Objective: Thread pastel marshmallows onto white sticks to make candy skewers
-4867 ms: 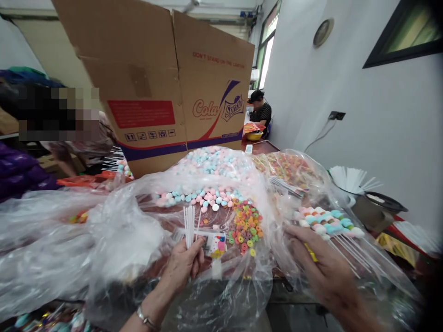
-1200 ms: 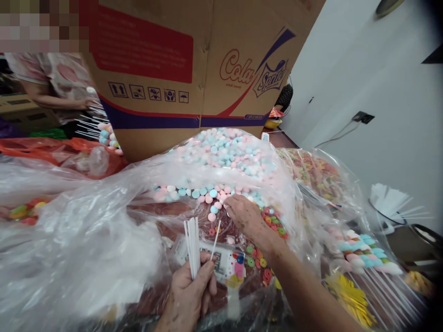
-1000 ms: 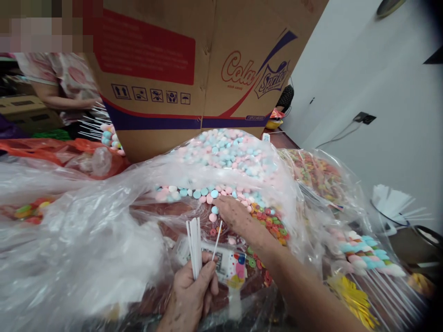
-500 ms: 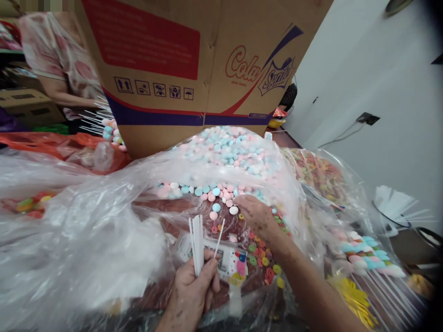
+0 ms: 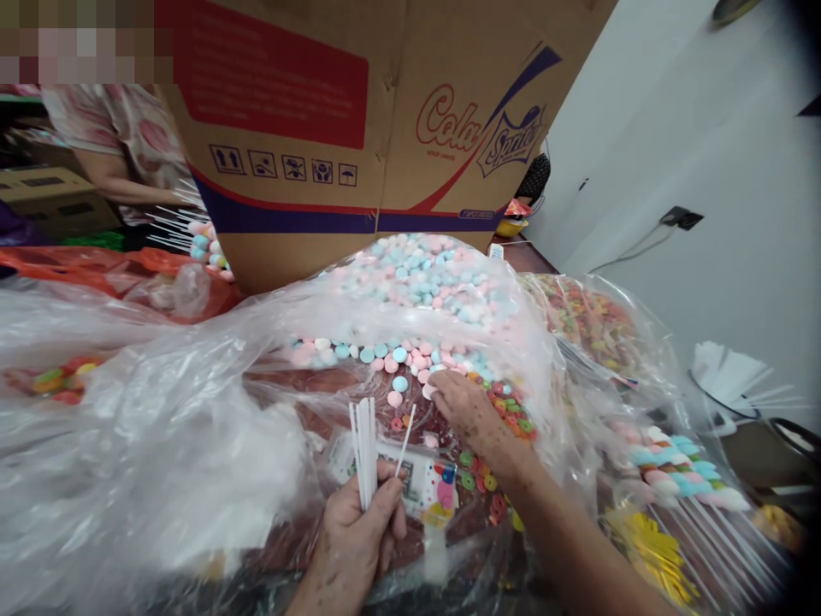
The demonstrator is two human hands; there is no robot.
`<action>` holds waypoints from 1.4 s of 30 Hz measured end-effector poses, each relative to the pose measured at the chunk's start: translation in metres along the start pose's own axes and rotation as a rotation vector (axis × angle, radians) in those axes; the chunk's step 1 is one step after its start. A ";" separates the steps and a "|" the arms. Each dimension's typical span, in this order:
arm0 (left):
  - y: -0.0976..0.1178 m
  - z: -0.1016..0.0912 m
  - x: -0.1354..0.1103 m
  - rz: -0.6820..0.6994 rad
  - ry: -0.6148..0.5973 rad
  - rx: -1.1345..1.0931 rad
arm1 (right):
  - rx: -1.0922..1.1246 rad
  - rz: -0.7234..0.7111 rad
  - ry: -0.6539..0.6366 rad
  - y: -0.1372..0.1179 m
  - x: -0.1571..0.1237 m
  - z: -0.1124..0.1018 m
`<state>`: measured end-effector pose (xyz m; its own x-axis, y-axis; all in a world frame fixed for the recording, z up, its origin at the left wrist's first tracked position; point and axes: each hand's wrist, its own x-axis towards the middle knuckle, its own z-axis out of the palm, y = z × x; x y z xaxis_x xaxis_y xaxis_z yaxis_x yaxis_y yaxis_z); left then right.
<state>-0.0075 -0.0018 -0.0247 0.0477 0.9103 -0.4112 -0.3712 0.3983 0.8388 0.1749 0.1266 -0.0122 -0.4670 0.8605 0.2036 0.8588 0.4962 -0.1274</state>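
Note:
My left hand (image 5: 359,535) grips a bunch of thin white sticks (image 5: 366,452) upright, one stick leaning off to the right. My right hand (image 5: 467,410) reaches into an opened clear plastic bag (image 5: 192,428), fingertips pinching a white candy (image 5: 428,391) at the edge of a pile of pink, blue and white round candies (image 5: 410,295). Just right of that hand lie coloured ring candies (image 5: 506,411). A small printed packet (image 5: 427,488) lies under the plastic between my hands.
A large Cola Sprite cardboard box (image 5: 359,128) stands behind the bags. Finished candy skewers (image 5: 673,470) lie at right beside yellow twist ties (image 5: 654,556). Another person (image 5: 121,145) works at far left with skewers (image 5: 205,244). A bag of mixed candy (image 5: 590,321) sits back right.
My right hand left the finished skewers at right, reached into the bag, and has been picking among the round candies, shifting slightly; now it pinches a white one. The left hand keeps the sticks.

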 end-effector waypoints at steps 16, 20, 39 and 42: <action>-0.005 0.000 0.000 0.026 0.011 0.003 | -0.017 -0.034 0.007 -0.017 -0.005 -0.004; -0.005 0.000 0.000 0.034 0.006 0.010 | 0.031 -0.041 0.010 -0.022 -0.003 -0.007; -0.019 -0.002 0.016 0.144 0.003 0.230 | 1.678 0.745 0.056 -0.041 -0.013 -0.038; -0.020 -0.002 0.016 0.157 0.013 0.238 | 1.696 0.744 0.039 -0.040 -0.014 -0.034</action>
<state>-0.0009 0.0049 -0.0486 -0.0051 0.9620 -0.2729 -0.1452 0.2693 0.9521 0.1542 0.0909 0.0236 -0.1128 0.9382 -0.3271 -0.2566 -0.3455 -0.9026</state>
